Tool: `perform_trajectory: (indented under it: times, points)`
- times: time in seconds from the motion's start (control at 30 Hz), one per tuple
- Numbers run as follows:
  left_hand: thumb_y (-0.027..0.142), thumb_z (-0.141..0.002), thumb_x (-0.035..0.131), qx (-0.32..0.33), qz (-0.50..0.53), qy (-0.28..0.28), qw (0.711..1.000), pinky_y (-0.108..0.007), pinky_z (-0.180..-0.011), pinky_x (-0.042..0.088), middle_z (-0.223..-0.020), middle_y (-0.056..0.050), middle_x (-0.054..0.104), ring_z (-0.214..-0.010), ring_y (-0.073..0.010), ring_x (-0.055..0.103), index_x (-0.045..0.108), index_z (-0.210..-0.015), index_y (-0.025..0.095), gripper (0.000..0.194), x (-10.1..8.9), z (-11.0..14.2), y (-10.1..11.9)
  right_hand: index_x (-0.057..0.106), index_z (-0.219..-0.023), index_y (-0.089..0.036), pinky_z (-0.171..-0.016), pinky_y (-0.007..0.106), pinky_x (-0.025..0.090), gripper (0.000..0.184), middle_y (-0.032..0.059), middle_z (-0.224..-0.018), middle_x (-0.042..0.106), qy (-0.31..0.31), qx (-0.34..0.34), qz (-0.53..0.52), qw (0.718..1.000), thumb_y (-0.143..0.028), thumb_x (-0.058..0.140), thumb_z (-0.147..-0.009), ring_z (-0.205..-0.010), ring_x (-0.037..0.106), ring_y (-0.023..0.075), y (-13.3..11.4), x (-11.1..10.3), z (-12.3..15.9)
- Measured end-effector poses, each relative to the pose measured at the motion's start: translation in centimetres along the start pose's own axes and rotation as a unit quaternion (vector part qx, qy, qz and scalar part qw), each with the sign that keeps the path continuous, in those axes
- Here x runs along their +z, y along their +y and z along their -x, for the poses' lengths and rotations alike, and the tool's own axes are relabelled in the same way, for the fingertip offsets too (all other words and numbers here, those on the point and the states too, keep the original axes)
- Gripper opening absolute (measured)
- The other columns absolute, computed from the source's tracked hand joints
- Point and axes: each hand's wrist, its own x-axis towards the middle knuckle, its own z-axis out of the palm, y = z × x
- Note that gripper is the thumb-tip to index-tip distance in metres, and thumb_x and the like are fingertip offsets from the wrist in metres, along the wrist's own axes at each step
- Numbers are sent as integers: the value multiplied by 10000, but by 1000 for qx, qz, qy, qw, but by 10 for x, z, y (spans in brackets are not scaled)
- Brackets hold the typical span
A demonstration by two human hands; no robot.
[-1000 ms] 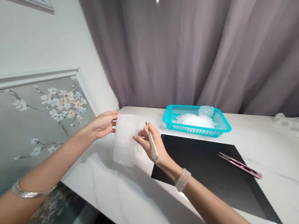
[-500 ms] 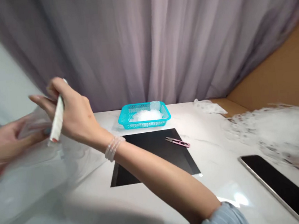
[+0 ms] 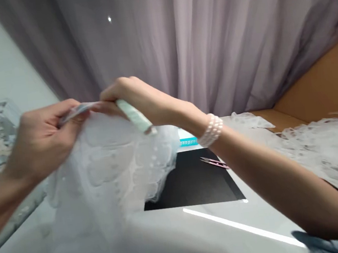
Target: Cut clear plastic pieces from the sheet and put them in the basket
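My left hand [image 3: 47, 135] is closed on the upper edge of a sheer white lace fabric [image 3: 103, 167], thumb and fingers pinching it. The cloth hangs down over the table in soft, blurred folds. At the same edge, just to the right, is my right hand [image 3: 143, 96], its fingers curled and partly hidden. It holds a pale, wrapped pen-like stick [image 3: 133, 116] that slants down to the right. The fingertips of this hand are at the cloth edge, which is stretched between both hands. A beaded bracelet [image 3: 211, 129] circles the right wrist.
Pink-handled thread snips [image 3: 213, 163] lie on a black mat [image 3: 200, 184] on the white table. Behind the fabric and wrist shows part of a turquoise basket [image 3: 188, 142]. White lace [image 3: 332, 151] is heaped at right; a grey curtain [image 3: 146, 43] hangs behind.
Both hands have moved right and the fabric has been raised, now hanging in front of the mat's left part. The view has shifted; the phone at right has gone out of sight.
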Motion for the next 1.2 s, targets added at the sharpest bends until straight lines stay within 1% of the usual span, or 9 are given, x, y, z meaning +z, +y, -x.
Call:
perform_trajectory:
  times: [0.07,0.13,0.33,0.5,0.63,0.8,0.9,1.03,1.2]
  points:
    - [278,-926,560,37,1,14,999,-149,-446,226,-570,68,338,-533,-42,300,513,-628,157,326,7,6,9,268,-600,-214,-595,247,279,458,-43,-665,277,10,9,-15,1000,-269,483,-1002,-647,322,94,-1,-2,15]
    - [288,-937,546,20,52,5,998,-166,-441,251,-583,61,351,-530,-54,321,481,-640,174,324,17,14,16,298,-628,-211,-583,250,263,432,-43,-678,299,38,20,-43,998,-304,490,-1004,-644,309,94,1,0,30]
    - [395,-975,491,-113,195,-107,968,-204,-362,312,-509,55,446,-388,-88,396,533,-695,218,334,30,27,23,295,-654,-212,-559,270,221,404,-42,-681,298,50,89,-66,993,-339,432,-1012,-614,264,96,6,4,64]
    - [399,-957,474,-73,141,-213,964,-217,-408,328,-553,37,465,-449,-106,440,468,-639,218,366,40,11,33,342,-617,-202,-551,276,208,411,-46,-619,345,25,130,10,991,-353,521,-954,-593,249,101,7,-2,68]
    - [333,-946,449,50,25,-166,984,-237,-420,234,-518,52,347,-454,-103,319,333,-635,222,350,52,-3,36,386,-640,-200,-543,263,200,333,-57,-608,357,21,156,-10,987,-308,567,-897,-592,251,93,7,4,60]
    - [277,-937,449,145,-37,-135,979,-250,-430,203,-508,61,299,-461,-105,242,333,-662,226,303,54,-4,32,273,-619,-212,-547,262,188,350,-69,-582,264,105,133,-22,985,-252,500,-882,-602,196,96,8,14,61]
    - [271,-938,455,133,22,-154,979,-241,-411,211,-514,60,287,-449,-97,248,316,-632,223,339,44,5,39,285,-610,-212,-559,267,196,320,-67,-583,283,123,111,-3,986,-210,500,-848,-606,191,98,14,15,65]
    - [334,-950,473,88,135,-226,961,-219,-354,216,-502,62,303,-401,-78,274,347,-605,222,384,29,14,48,340,-578,-206,-556,263,213,257,-57,-565,331,148,174,-10,973,-134,467,-789,-592,234,93,31,10,69]
    - [320,-926,503,-59,90,-47,993,-204,-360,259,-493,66,376,-411,-79,334,420,-639,219,316,22,9,26,382,-591,-196,-559,266,224,269,-56,-561,333,180,208,37,961,-167,461,-846,-586,245,98,42,-1,78]
